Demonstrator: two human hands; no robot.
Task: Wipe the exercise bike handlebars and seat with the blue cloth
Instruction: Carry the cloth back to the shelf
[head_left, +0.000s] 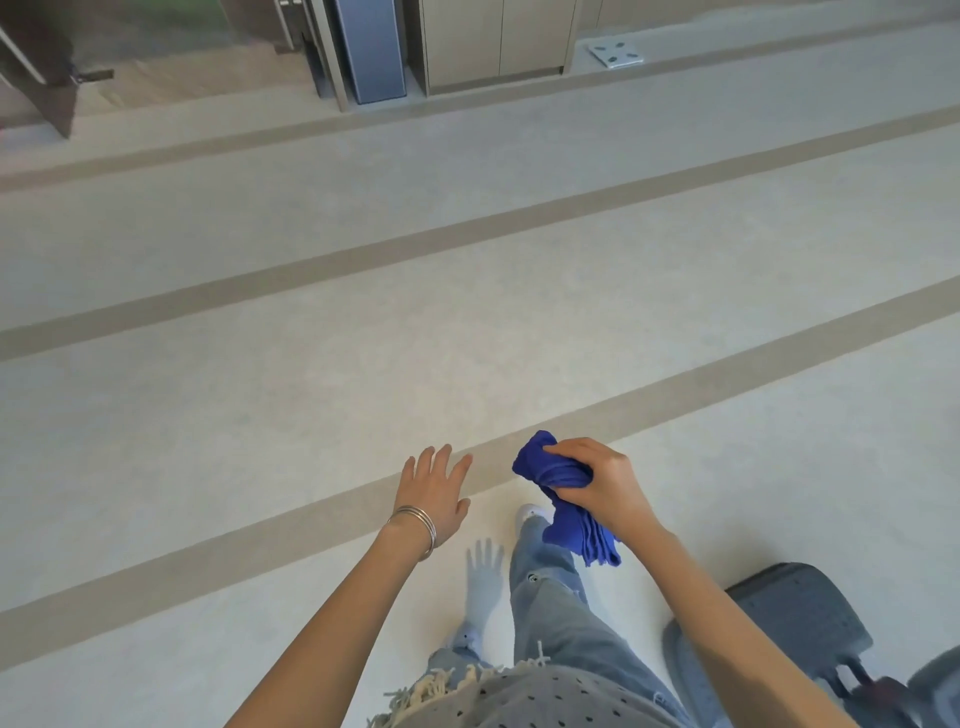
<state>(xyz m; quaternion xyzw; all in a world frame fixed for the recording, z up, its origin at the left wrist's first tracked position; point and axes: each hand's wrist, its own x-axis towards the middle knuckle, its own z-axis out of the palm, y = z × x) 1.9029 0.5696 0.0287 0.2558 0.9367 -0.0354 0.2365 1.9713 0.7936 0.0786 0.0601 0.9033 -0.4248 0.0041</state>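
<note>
Right grip (597, 483) clenched bunched blue cloth (550, 470), lower centre; left grip (434, 493) spread above floor (311, 374); grey object (795, 608) lower right, cut off, unidentifiable.

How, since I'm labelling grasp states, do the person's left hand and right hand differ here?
The left hand is open, fingers straight and spread, holding nothing; the right hand has its fingers curled round the bunched blue cloth. The left wrist wears thin silver bangles; the right wrist is bare. Both hands are held out in front of the person above the floor, backs facing the camera.
</note>
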